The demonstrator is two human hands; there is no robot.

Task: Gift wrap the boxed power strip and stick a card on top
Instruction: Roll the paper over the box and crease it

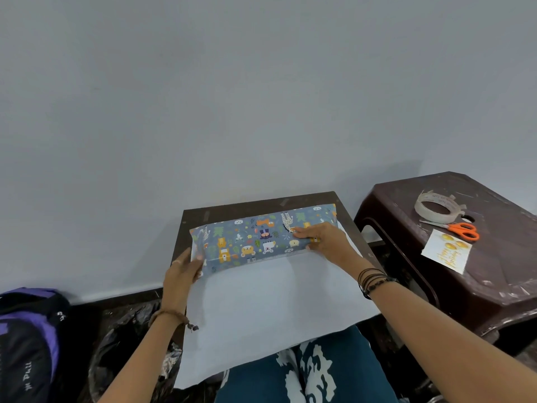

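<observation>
Head view, work surface: small dark brown wooden table [345, 210] set against a pale grey wall [232, 97], directly in front of you.
Paper: large sheet of gift wrap [261, 303], white underside up, spreads from the table over your lap; far portion is folded toward you, showing the blue animal-print side.
Box: boxed power strip lies under that blue animal-print fold [261, 237], long side running left-right at the far part of the table; box itself hidden, only the wrapped shape shows.
Left hand: your left hand [181, 274] is at the left end of the wrapped box, fingers straight and relaxed, fingertips touching the paper edge there; not curled around anything.
Right hand: your right hand [319, 238] lies flat on top of the fold near its right end, fingers straight, pressing the paper down.
Side stool: dark maroon plastic stool [494, 286] to your right, just beside the table.
On stool: whitish roll of tape [436, 212], orange-handled scissors [460, 229] just beside it, white birthday card with gold lettering [446, 253] nearer you.
Floor left: black and purple backpack [29, 338], well apart from the table.
Lap: teal trousers with white print [319, 370], under the paper's near edge.
</observation>
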